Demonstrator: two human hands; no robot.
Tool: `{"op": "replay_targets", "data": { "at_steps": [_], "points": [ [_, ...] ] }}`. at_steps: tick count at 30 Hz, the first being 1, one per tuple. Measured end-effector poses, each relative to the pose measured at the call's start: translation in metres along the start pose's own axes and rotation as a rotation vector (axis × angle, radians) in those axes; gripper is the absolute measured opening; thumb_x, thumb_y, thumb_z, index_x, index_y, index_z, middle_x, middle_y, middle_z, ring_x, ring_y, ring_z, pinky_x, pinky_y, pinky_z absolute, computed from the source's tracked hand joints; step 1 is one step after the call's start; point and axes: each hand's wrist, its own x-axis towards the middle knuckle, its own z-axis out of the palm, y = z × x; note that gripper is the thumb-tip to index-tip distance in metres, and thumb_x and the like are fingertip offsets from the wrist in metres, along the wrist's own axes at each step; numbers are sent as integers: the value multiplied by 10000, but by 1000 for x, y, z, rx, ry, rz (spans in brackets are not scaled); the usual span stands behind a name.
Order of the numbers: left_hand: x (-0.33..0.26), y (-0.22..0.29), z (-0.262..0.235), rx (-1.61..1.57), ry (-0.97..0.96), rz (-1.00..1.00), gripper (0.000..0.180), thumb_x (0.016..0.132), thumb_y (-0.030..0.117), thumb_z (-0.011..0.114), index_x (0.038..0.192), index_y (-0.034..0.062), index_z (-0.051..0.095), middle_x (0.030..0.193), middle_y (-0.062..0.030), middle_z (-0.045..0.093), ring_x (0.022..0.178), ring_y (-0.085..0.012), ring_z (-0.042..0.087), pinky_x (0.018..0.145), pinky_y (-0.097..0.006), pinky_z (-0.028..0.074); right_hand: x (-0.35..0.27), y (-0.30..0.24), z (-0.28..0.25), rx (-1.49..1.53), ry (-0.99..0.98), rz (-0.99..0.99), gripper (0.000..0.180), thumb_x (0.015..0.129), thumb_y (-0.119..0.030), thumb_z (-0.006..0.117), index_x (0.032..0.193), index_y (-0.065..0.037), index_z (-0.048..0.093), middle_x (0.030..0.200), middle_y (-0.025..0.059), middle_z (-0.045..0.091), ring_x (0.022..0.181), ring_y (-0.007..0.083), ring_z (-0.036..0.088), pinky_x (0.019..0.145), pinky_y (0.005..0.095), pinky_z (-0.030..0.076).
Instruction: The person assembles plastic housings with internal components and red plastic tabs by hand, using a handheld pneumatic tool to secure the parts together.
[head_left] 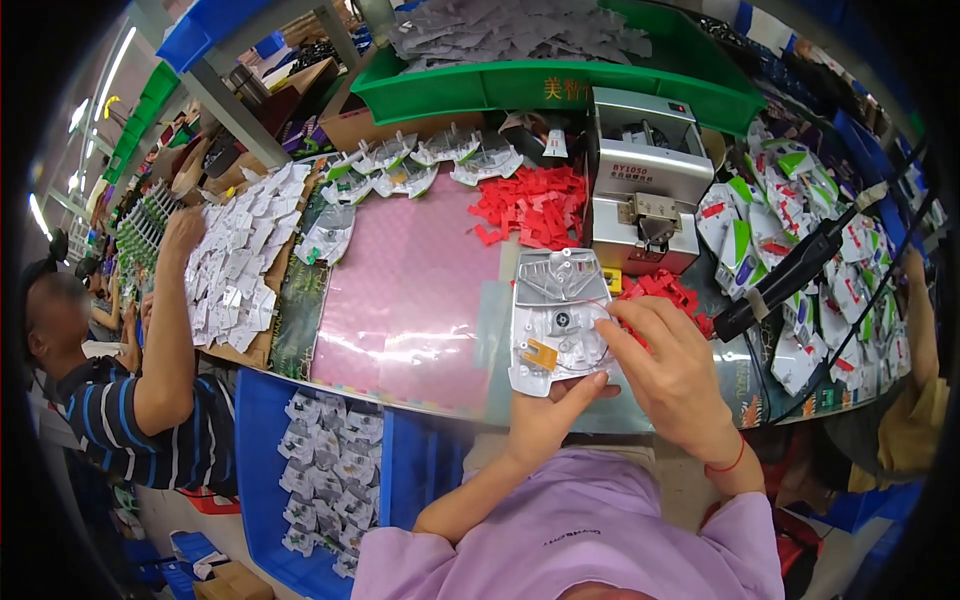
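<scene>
A white plastic housing (535,320) with a ribbed grey upper part is in front of me at the table's near side. My left hand (550,415) grips its lower edge from below, the thumb against the lower right corner. A small amber-coloured piece (540,353) lies in the lower left of the housing, and a round dark part sits at its middle. A thin wire curves along the housing's right side. There, my right hand (665,370) has its thumb and fingers closed in a pinch on the wire; the fingertips are partly hidden.
Beyond the housing are red plastic pieces (535,205) and a silver machine (650,170). A black electric screwdriver (785,275) hangs at right before piled white-and-green housings (745,215). White parts (250,240) cover the left side, where a person works. A blue bin (260,500) stands below.
</scene>
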Motion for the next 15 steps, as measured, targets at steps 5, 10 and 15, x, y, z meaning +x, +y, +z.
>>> {"op": "replay_targets", "data": {
  "at_steps": [5, 10, 15],
  "points": [
    [-5, -3, -1, 8, 0, -1, 370, 816, -63, 487, 1169, -18, 388, 1086, -101, 491, 953, -167, 533, 770, -319, 523, -2, 0, 5, 32, 63, -50, 368, 591, -91, 562, 937, 34, 554, 960, 124, 537, 900, 275, 512, 717, 356, 438],
    [-10, -7, -1, 14, 1, 19, 357, 817, -67, 481, 1160, -12, 401, 1075, -97, 495, 954, -167, 532, 774, -319, 521, 1, 3, 10, 67, 166, -112, 325, 592, -110, 564, 887, 27, 572, 895, 104, 561, 831, 249, 537, 697, 349, 440],
    [-12, -10, -1, 25, 13, 72, 344, 821, -59, 483, 1154, -9, 408, 1075, -96, 496, 954, -169, 530, 779, -324, 518, 2, 6, 14, 115, 230, -198, 259, 583, -110, 572, 822, -10, 589, 859, 74, 573, 805, 210, 557, 692, 358, 438]
  ]
}}
